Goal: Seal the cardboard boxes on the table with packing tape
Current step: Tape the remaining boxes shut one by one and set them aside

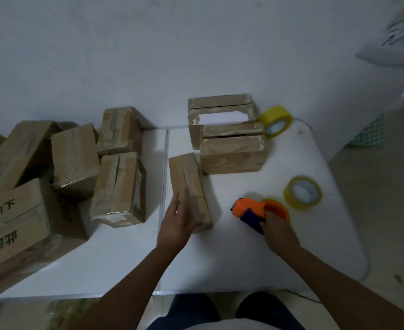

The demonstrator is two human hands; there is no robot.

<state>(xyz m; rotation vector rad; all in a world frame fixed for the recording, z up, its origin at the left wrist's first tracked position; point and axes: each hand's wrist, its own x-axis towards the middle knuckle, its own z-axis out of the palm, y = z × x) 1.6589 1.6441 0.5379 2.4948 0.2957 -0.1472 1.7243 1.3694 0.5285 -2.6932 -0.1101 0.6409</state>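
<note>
Left hand (176, 225) holds narrow box (187, 184) in its grip; right hand (278, 231) grips tape dispenser (249, 209).

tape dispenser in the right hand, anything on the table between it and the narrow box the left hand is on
Nothing visible does. The right hand grips the orange tape dispenser, and only bare white table separates it from the narrow cardboard box held by the left hand. The loose tape roll lies on the dispenser's far side.
</note>
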